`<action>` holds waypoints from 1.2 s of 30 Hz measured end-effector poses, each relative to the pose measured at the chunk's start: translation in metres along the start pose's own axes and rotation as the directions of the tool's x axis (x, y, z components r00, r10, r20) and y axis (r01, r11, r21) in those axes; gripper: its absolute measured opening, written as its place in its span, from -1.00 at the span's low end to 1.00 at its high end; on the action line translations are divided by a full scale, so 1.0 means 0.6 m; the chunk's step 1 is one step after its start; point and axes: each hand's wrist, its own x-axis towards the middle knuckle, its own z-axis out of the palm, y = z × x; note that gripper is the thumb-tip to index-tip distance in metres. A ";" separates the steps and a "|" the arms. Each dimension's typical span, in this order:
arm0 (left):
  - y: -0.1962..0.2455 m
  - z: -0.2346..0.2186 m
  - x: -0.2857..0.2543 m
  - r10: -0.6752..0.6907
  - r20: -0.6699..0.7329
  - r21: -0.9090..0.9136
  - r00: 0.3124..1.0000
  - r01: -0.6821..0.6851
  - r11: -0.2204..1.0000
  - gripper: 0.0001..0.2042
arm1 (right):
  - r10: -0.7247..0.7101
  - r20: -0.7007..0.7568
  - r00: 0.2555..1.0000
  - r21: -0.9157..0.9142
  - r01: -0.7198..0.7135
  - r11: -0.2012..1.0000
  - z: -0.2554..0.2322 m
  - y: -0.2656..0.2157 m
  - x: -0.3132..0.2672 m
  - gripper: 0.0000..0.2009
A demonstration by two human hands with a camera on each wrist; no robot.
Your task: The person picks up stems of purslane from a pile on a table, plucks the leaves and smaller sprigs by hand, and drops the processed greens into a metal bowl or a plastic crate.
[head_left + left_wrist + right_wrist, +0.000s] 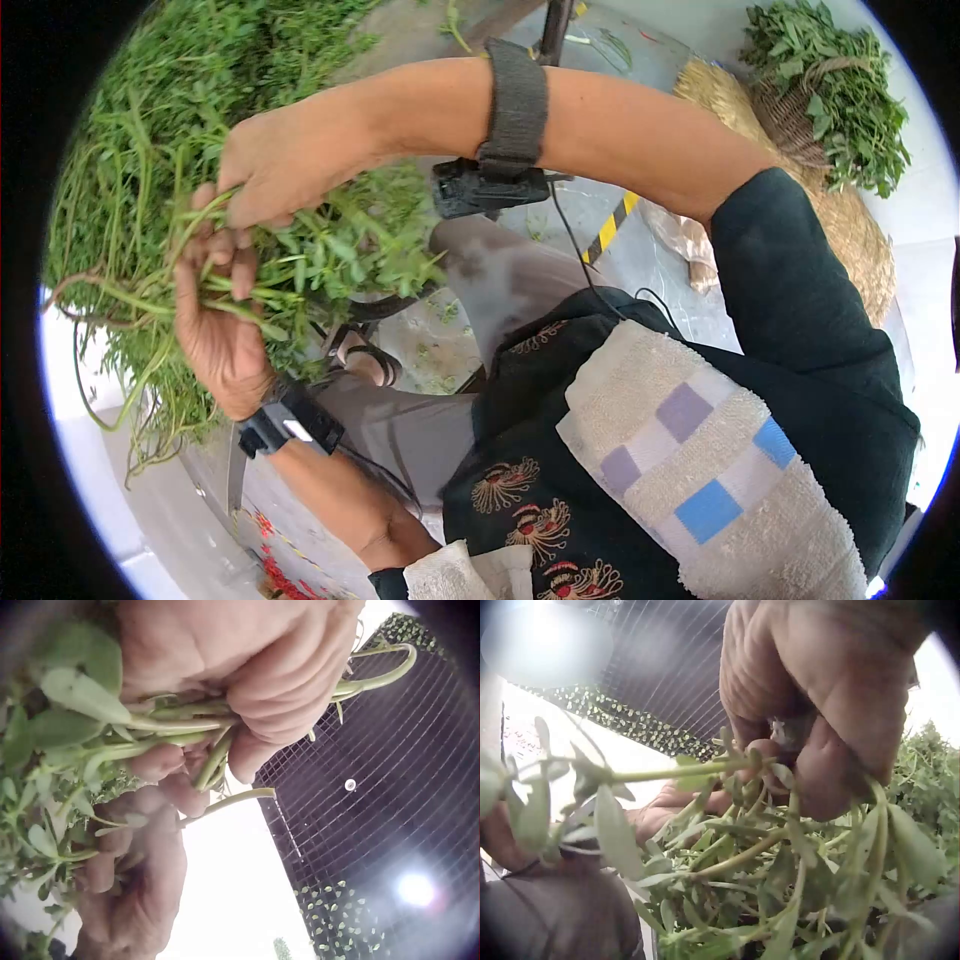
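My left hand (228, 350), palm up, holds a small bunch of purslane-like greens (270, 295), its fingers curled round the thick stems. Just above it in the head view, my right hand (290, 165) bends down over the same bunch and pinches stems between thumb and fingers. In the left wrist view several bare stem ends (251, 796) stick out past the left hand's curled fingers. Small fleshy leaves (615, 832) spread in front of the right hand in its wrist view. Some fingertips are hidden by stems and leaves.
A large heap of the same greens (200, 60) lies beyond both hands. At the upper right, a wicker basket (790, 120) with leafy greens rests on a golden woven sack (860, 255). Yellow-and-black tape (610, 228) marks the floor. A towel (690, 440) hangs over the person's clothes.
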 end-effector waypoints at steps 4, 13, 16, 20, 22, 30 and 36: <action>-0.004 0.002 0.011 0.016 -0.005 -0.102 1.000 -0.017 0.995 -0.68 | -0.062 -0.015 0.998 -0.197 0.058 0.979 0.006 0.009 -0.005 -0.69; 0.040 -0.002 -0.004 0.185 -0.103 0.004 0.977 -0.185 0.983 -0.93 | 0.232 -0.270 0.934 0.100 -0.213 0.972 -0.030 0.015 0.044 -0.69; 0.041 -0.012 -0.003 0.068 0.004 -0.065 0.998 -0.067 0.996 -0.83 | 0.145 -0.178 0.973 0.245 -0.099 0.964 -0.001 0.010 0.037 -0.70; 0.044 -0.014 -0.014 0.025 -0.027 0.000 0.999 -0.025 1.000 -0.76 | 0.053 -0.093 0.994 0.198 -0.034 0.980 0.027 -0.001 0.019 -0.73; 0.045 -0.022 -0.014 -0.001 -0.037 0.028 0.999 0.002 1.000 -0.77 | 0.015 -0.060 0.998 0.183 -0.003 0.983 0.032 -0.004 0.008 -0.74; 0.033 -0.021 -0.027 0.025 -0.107 0.197 0.994 -0.004 0.980 -0.75 | 0.222 0.024 0.975 0.366 -0.216 0.905 0.004 -0.006 -0.017 -0.76; 0.022 -0.008 -0.034 0.097 -0.182 0.486 0.978 0.003 0.874 -0.75 | 0.071 -0.061 0.996 0.155 -0.061 0.986 0.051 0.015 -0.009 -0.68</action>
